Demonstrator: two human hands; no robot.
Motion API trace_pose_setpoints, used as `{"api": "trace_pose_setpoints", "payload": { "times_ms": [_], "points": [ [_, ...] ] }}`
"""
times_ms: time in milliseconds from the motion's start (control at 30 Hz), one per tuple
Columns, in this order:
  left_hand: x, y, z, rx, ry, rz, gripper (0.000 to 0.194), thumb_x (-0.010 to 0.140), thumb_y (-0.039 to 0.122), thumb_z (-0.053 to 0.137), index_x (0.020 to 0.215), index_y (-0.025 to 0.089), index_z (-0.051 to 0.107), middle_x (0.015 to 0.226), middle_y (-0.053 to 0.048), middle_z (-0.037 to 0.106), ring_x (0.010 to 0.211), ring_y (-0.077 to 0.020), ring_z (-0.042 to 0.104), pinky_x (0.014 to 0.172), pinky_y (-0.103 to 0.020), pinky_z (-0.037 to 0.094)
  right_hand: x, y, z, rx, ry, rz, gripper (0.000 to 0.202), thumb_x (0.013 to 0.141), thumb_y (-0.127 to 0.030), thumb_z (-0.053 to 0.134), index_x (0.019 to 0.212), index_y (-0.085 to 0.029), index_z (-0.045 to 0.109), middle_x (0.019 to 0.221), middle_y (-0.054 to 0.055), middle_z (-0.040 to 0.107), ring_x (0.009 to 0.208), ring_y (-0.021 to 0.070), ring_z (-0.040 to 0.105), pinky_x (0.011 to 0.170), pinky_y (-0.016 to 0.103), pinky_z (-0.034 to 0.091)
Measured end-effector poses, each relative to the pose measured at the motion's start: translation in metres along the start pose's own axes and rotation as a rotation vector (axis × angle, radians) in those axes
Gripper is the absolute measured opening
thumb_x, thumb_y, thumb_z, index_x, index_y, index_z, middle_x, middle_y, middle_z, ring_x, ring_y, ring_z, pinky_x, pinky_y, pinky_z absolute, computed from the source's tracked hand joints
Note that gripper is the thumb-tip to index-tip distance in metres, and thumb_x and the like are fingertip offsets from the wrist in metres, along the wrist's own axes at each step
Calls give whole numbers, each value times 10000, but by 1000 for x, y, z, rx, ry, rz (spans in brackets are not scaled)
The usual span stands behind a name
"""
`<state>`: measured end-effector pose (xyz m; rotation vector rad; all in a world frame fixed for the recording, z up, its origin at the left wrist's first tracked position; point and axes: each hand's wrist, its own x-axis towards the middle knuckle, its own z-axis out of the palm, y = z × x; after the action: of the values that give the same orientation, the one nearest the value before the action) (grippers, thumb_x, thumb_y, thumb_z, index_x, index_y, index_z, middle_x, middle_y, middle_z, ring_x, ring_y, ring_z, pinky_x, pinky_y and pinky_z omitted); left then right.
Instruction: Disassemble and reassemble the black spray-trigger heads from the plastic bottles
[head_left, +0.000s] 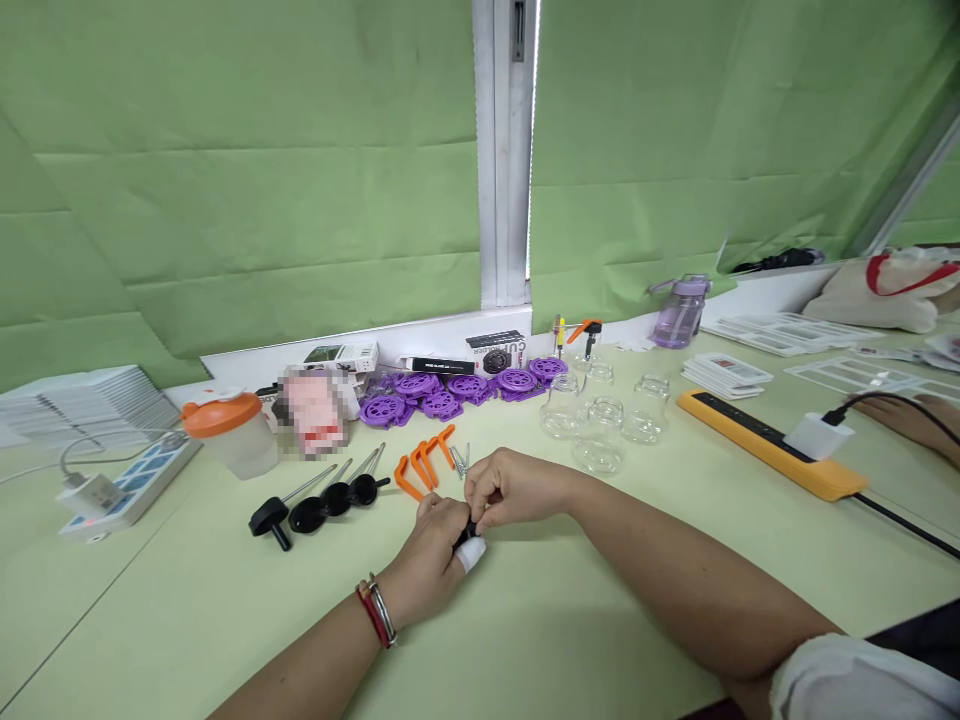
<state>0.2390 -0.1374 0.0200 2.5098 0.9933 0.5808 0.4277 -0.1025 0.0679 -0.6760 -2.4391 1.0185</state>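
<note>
My left hand [435, 552] is closed around a small black plastic part [460, 540], most of it hidden by the fingers. White tape wraps the left thumb. Against the top of that part my right hand [517, 488] is pinched; what lies between its fingertips is too small to make out. Just beyond the hands lie several orange levers [424, 465] and a few thin metal pins [460, 460]. To the left is a row of round black caps [307, 515] with metal rods. Several clear glass jars [598, 456] stand past my right hand.
Purple plastic fan-like parts [442, 403] and small boxes [497, 354] line the back wall. At left are an orange-lidded cup [251, 455] and a white power strip [142, 495]. An orange power strip [772, 450] lies at right, near another person's hand [904, 420].
</note>
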Motion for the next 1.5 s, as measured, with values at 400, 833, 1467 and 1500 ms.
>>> {"api": "trace_pose_setpoints", "payload": {
  "times_ms": [400,833,1467,1500],
  "points": [
    [-1,2,-2,-9,5,11,105,875,263,397,849,197,474,757,-13,486,736,-169,444,832,-384,361,-2,-13,-2,-324,-46,-21,117,714,-103,625,760,-171,709,805,10,610,671,90,521,622,197,383],
    [-1,3,-2,-24,36,12,77,866,245,434,821,193,466,803,-19,508,775,-167,451,834,-367,361,2,-11,4,-260,5,-7,25,693,-152,656,669,-146,661,713,-3,586,619,81,499,592,191,379],
    [-7,-15,-1,-65,31,-49,444,825,371,519,1218,204,395,1150,-125,517,1047,-256,486,880,-429,429,8,22,12,267,221,366,147,605,-125,638,744,-138,594,567,-52,541,492,65,494,463,172,394],
    [-8,-17,-3,-60,6,-45,549,822,397,525,1295,206,322,1235,-142,477,1119,-268,458,925,-446,411,8,26,11,327,234,419,146,607,-118,626,747,-138,590,531,-60,529,463,69,500,445,174,398]
  ]
}}
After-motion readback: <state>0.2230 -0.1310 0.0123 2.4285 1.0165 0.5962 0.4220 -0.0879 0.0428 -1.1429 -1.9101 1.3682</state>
